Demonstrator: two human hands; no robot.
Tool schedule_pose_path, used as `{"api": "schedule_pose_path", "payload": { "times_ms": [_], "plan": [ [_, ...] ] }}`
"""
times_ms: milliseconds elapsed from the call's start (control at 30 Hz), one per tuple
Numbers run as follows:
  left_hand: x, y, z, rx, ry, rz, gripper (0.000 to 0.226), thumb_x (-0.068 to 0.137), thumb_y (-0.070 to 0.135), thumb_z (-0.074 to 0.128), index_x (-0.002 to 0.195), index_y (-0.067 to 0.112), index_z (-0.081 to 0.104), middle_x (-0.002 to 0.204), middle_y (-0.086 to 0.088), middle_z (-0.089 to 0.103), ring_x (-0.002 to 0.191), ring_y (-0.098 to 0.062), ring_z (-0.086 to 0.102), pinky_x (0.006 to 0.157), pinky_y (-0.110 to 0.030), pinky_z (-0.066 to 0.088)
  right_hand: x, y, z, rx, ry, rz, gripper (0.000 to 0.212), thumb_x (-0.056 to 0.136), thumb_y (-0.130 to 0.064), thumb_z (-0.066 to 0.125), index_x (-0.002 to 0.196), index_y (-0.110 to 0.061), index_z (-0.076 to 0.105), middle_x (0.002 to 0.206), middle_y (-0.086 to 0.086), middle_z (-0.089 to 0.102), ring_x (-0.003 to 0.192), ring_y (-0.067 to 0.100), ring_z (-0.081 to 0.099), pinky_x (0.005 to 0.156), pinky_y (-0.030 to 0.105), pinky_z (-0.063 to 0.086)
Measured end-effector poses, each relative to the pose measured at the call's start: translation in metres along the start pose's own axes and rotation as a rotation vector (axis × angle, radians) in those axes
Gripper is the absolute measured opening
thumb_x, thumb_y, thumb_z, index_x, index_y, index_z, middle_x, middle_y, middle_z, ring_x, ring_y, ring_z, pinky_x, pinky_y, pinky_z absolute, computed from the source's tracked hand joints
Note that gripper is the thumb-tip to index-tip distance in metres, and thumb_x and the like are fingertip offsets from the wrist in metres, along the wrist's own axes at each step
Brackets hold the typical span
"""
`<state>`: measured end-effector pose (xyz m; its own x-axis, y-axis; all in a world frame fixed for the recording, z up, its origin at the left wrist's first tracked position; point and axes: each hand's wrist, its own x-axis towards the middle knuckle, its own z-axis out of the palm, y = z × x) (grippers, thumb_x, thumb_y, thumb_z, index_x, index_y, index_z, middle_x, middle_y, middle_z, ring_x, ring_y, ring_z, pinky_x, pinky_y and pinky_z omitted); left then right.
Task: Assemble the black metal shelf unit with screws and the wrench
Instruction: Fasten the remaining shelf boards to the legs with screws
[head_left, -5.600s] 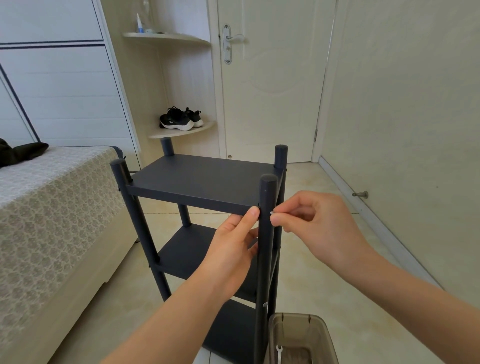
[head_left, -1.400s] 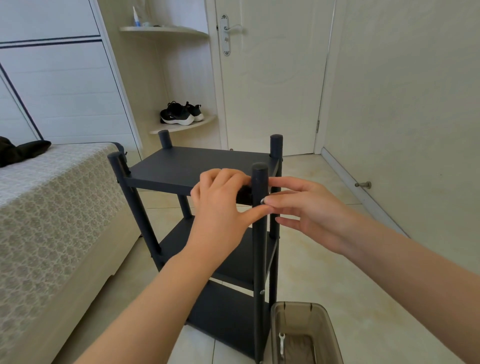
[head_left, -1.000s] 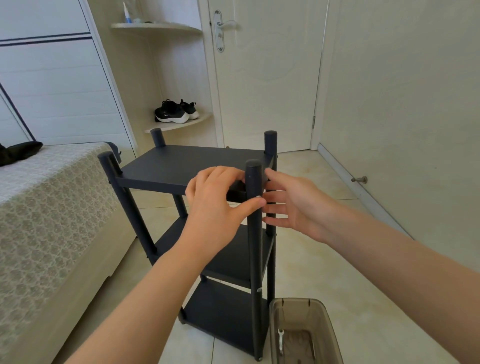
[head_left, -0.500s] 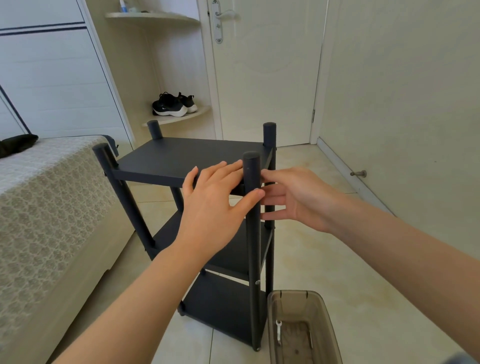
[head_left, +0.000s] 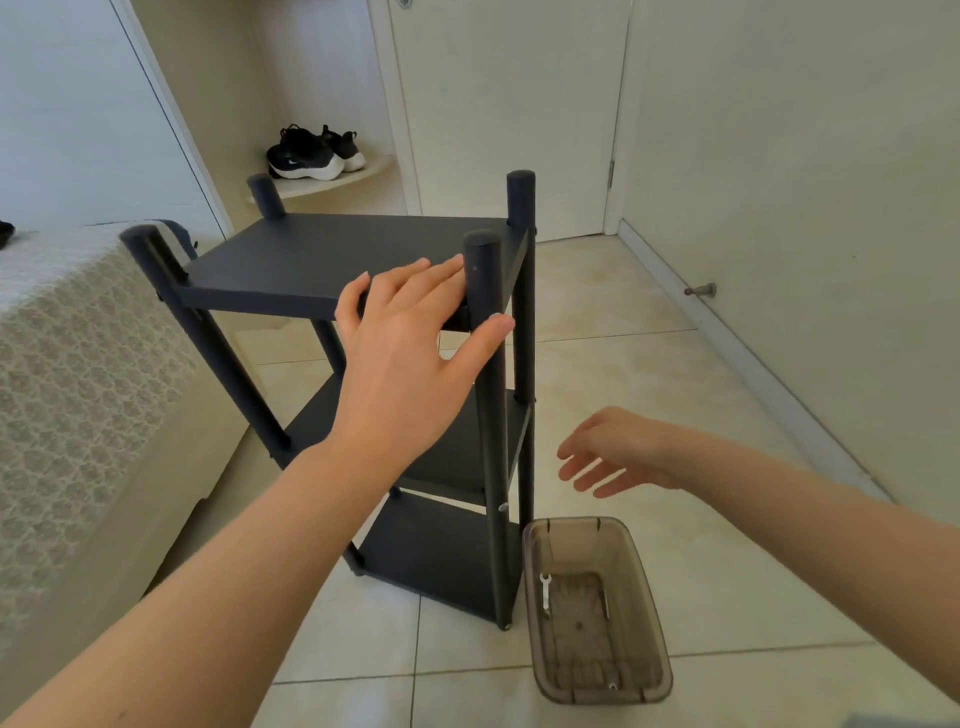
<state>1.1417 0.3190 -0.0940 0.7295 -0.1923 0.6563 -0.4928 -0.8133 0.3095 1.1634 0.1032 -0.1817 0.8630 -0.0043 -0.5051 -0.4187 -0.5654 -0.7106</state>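
The black metal shelf unit (head_left: 322, 260) stands upright on the tiled floor with three shelves between four posts. My left hand (head_left: 410, 353) lies with straight fingers on the front right corner of the top shelf, its thumb against the near right post (head_left: 485, 415). My right hand (head_left: 618, 457) hovers open and empty to the right of the unit, level with the middle shelf. A small silver wrench (head_left: 545, 595) lies in the translucent brown plastic tray (head_left: 644, 613) on the floor by the near right post.
A bed with a patterned cover (head_left: 67, 374) flanks the unit on the left. A wall with a door stop (head_left: 701, 291) runs along the right. Behind are a closed door (head_left: 509, 104) and a corner shelf holding black shoes (head_left: 311, 153).
My right hand has left the near right post and dropped down to the right, open. My left hand stays on the top shelf corner. The view has tilted downward.
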Motion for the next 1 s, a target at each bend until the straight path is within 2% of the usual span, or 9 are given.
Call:
{"api": "schedule_pose_path", "payload": {
  "times_ms": [133, 300, 400, 467, 533, 633, 700, 833, 1000],
  "plan": [
    [-0.002, 0.002, 0.002, -0.001, 0.016, -0.008, 0.055, 0.094, 0.064, 0.037, 0.126, 0.03, 0.065, 0.136, 0.013, 0.06, 0.138, -0.01, 0.038, 0.12, -0.041, 0.01, 0.029, 0.047, 0.025, -0.05, -0.08, 0.14, 0.019, 0.098, -0.021, 0.056, 0.108, -0.007, 0.064, 0.092, 0.008, 0.076, 0.077, 0.021, 0.072, 0.07, 0.03, 0.06],
    [-0.004, 0.005, 0.007, -0.006, 0.064, -0.019, 0.047, 0.095, 0.059, 0.043, 0.121, 0.028, 0.067, 0.134, 0.013, 0.061, 0.136, -0.01, 0.041, 0.12, -0.04, 0.011, 0.068, 0.11, 0.072, -0.144, -0.125, 0.184, 0.011, 0.096, -0.015, 0.056, 0.095, -0.007, 0.064, 0.093, 0.009, 0.072, 0.072, 0.021, 0.068, 0.07, 0.032, 0.06],
    [-0.004, 0.008, 0.009, -0.006, 0.076, -0.029, 0.044, 0.096, 0.057, 0.046, 0.118, 0.027, 0.069, 0.128, 0.012, 0.063, 0.132, -0.012, 0.044, 0.121, -0.042, 0.013, 0.086, 0.142, 0.093, -0.222, -0.162, 0.205, 0.014, 0.093, -0.009, 0.054, 0.09, -0.005, 0.067, 0.082, 0.009, 0.066, 0.069, 0.021, 0.064, 0.057, 0.026, 0.055],
    [-0.003, 0.008, 0.011, -0.013, 0.086, -0.032, 0.042, 0.095, 0.056, 0.047, 0.114, 0.025, 0.07, 0.123, 0.011, 0.065, 0.129, -0.014, 0.047, 0.12, -0.045, 0.014, 0.098, 0.16, 0.105, -0.253, -0.161, 0.225, 0.014, 0.091, -0.007, 0.055, 0.1, -0.002, 0.064, 0.086, 0.009, 0.067, 0.071, 0.023, 0.066, 0.053, 0.023, 0.051],
    [-0.005, 0.011, 0.011, -0.022, 0.112, -0.029, 0.042, 0.095, 0.055, 0.048, 0.111, 0.023, 0.07, 0.12, 0.011, 0.065, 0.127, -0.015, 0.048, 0.119, -0.046, 0.016, 0.106, 0.174, 0.115, -0.275, -0.149, 0.23, 0.018, 0.093, -0.009, 0.055, 0.109, -0.004, 0.06, 0.097, 0.009, 0.068, 0.078, 0.023, 0.068, 0.056, 0.023, 0.052],
    [-0.002, 0.014, 0.015, -0.022, 0.13, -0.031, 0.042, 0.094, 0.054, 0.049, 0.112, 0.023, 0.071, 0.119, 0.012, 0.066, 0.125, -0.014, 0.05, 0.118, -0.046, 0.017, 0.118, 0.188, 0.13, -0.314, -0.139, 0.184, 0.014, 0.096, -0.013, 0.054, 0.107, -0.009, 0.061, 0.103, 0.006, 0.064, 0.096, 0.023, 0.065, 0.079, 0.028, 0.054],
    [-0.003, 0.014, 0.016, -0.011, 0.138, -0.029, 0.042, 0.094, 0.054, 0.049, 0.112, 0.024, 0.071, 0.119, 0.012, 0.065, 0.125, -0.014, 0.05, 0.117, -0.047, 0.018, 0.121, 0.192, 0.141, -0.323, -0.144, 0.16, 0.011, 0.096, -0.016, 0.056, 0.105, -0.015, 0.062, 0.104, 0.004, 0.065, 0.096, 0.018, 0.063, 0.089, 0.03, 0.053],
    [-0.005, 0.013, 0.018, -0.012, 0.155, -0.015, 0.041, 0.095, 0.053, 0.05, 0.109, 0.022, 0.071, 0.119, 0.011, 0.065, 0.123, -0.015, 0.051, 0.114, -0.051, 0.023, 0.129, 0.197, 0.156, -0.353, -0.145, 0.101, 0.014, 0.097, -0.013, 0.053, 0.107, -0.017, 0.061, 0.106, 0.002, 0.064, 0.094, 0.015, 0.062, 0.079, 0.021, 0.047],
    [-0.004, 0.013, 0.018, -0.008, 0.167, 0.002, 0.036, 0.096, 0.049, 0.053, 0.101, 0.017, 0.069, 0.107, 0.019, 0.055, 0.117, -0.02, 0.054, 0.11, -0.054, 0.028, 0.135, 0.198, 0.166, -0.414, -0.151, 0.05, 0.015, 0.1, -0.014, 0.051, 0.113, -0.018, 0.057, 0.1, -0.003, 0.056, 0.089, 0.012, 0.055, 0.083, 0.022, 0.047]
  ]
}}
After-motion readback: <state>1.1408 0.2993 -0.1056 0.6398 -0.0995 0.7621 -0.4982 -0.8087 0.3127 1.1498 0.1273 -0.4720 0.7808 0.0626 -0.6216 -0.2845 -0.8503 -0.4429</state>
